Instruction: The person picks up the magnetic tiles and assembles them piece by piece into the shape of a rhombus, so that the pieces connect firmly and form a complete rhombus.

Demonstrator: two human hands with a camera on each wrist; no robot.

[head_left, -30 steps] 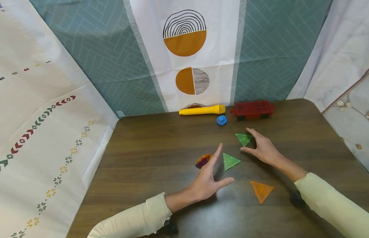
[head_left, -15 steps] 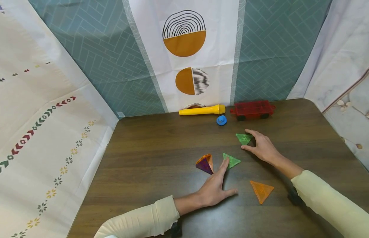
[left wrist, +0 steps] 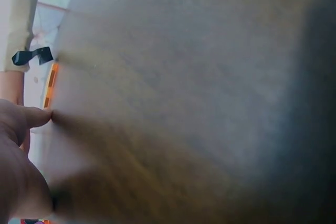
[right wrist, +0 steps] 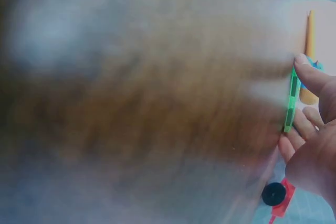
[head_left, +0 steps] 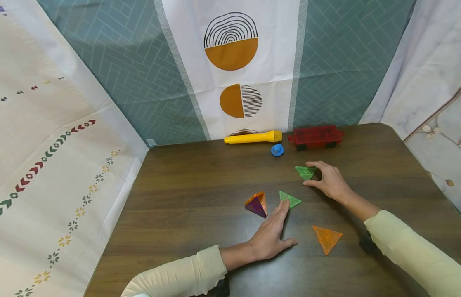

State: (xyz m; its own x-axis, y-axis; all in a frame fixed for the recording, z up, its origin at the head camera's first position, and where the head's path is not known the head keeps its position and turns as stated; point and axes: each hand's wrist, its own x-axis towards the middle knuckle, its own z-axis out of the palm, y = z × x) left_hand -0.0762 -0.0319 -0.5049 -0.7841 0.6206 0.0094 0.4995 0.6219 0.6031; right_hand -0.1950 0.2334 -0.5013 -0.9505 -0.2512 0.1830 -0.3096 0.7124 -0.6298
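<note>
In the head view my right hand (head_left: pixel 330 179) holds a green triangular magnetic tile (head_left: pixel 303 172) at its right side, between thumb and fingers. The right wrist view shows that green tile (right wrist: pixel 292 100) edge-on, the thumb at one end and fingertips at the other. My left hand (head_left: pixel 269 239) lies low over the table with fairly straight fingers, its fingertips on a second green triangular tile (head_left: pixel 294 201). Left of those fingertips stand joined orange and purple triangular tiles (head_left: pixel 256 206), tilted together. An orange triangular tile (head_left: pixel 328 239) lies flat between the two forearms.
Along the back edge of the brown wooden table (head_left: pixel 178 173) are a yellow toy microphone-shaped stick (head_left: pixel 252 137), a small blue hat-like piece (head_left: pixel 277 150) and a red wheeled toy car base (head_left: pixel 316 137). Patterned cloths hang behind and at both sides.
My left hand has moved back and right, away from the orange and purple tiles, and down onto the second green tile. My right hand's thumb and fingers have closed in slightly at the other green tile.
</note>
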